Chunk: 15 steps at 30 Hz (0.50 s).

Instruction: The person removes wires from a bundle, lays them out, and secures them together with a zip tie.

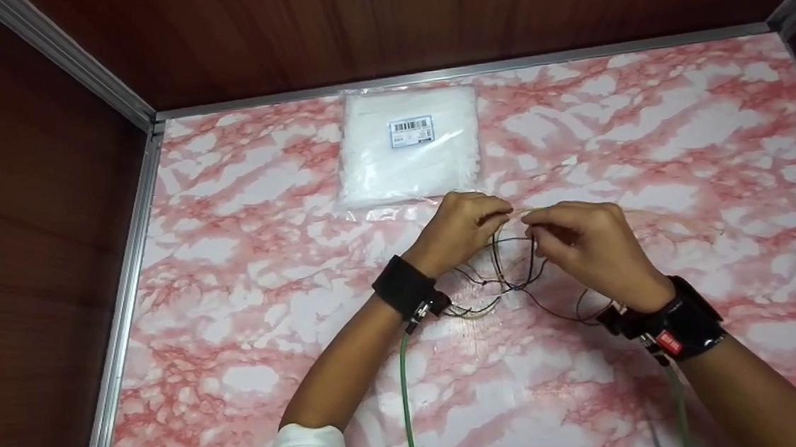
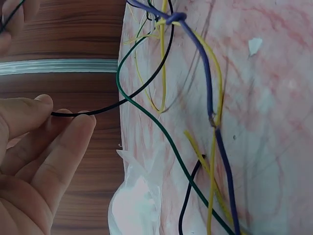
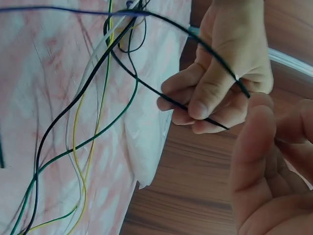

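My left hand pinches a thin black wire between thumb and fingers, its short end poking past the fingertips in the right wrist view. Close beside it, my right hand holds another dark wire at its end with thumb and fingertips. Both wires run down into a loose tangle over the table. In that tangle, the left wrist view shows a purple wire with a knot, a yellow wire and a green wire.
Behind my hands lies a clear plastic bag with white contents and a barcode label. A small white scrap is on the red-and-white marbled table. Dark wooden panels with metal rails stand at the back and sides.
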Tool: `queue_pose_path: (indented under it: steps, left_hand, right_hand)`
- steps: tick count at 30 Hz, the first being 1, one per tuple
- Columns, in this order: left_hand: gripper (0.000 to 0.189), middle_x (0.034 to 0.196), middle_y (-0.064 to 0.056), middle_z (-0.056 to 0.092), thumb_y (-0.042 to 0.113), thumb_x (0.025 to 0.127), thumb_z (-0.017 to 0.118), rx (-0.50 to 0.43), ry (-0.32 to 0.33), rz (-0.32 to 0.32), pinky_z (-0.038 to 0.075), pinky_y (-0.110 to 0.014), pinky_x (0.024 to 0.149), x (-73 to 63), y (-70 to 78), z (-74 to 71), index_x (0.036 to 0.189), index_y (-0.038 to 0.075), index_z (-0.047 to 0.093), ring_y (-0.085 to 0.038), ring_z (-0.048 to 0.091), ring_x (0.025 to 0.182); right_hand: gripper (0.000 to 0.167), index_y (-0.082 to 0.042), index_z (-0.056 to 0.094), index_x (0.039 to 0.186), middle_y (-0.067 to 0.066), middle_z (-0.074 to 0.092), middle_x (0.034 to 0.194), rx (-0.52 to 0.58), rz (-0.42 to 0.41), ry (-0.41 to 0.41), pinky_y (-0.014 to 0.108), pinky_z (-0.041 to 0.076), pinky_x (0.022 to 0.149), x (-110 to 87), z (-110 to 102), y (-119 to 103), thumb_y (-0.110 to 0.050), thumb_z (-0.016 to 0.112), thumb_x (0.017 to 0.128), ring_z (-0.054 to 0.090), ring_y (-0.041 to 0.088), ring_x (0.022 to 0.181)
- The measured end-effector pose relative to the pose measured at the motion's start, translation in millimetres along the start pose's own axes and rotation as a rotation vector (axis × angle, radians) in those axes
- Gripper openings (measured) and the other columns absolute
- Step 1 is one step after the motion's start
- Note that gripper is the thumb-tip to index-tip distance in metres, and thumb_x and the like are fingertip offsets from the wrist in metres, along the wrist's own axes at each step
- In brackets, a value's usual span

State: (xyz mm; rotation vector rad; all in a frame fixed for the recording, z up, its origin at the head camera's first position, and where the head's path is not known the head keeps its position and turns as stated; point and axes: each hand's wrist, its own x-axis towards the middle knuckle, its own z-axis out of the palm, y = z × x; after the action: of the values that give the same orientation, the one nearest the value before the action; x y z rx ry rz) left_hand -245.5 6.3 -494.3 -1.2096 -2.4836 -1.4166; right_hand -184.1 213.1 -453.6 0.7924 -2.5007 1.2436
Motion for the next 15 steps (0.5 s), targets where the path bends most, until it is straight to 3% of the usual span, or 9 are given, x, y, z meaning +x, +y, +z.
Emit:
queue_pose_path:
  steps: [6, 15]
  left_hand:
    - [0.013, 0.096, -0.010, 0.072, 0.001, 0.091, 0.064, -0.031, 0.013, 0.038, 0.048, -0.013, 0.080, -0.4, -1.4, -0.4, 0.101, 0.001, 0.073, -0.007, 0.067, 0.090]
    - [0.013, 0.097, -0.004, 0.073, 0.008, 0.092, 0.065, 0.042, 0.028, 0.068, 0.047, -0.013, 0.080, -2.2, -1.2, -2.2, 0.102, 0.005, 0.074, -0.005, 0.066, 0.088]
  right_hand:
    - [0.015, -0.002, 0.066, 0.098, 0.004, 0.071, 0.083, 0.056, 0.077, -0.017, 0.017, 0.051, 0.060, 11.1, 8, 9, 0.004, 0.069, 0.084, 0.066, 0.011, 0.067]
    - [0.013, -0.001, 0.061, 0.091, 0.007, 0.069, 0.080, 0.163, 0.152, -0.023, 0.022, 0.053, 0.059, 18.0, 16, 15, 0.003, 0.071, 0.084, 0.067, 0.016, 0.068]
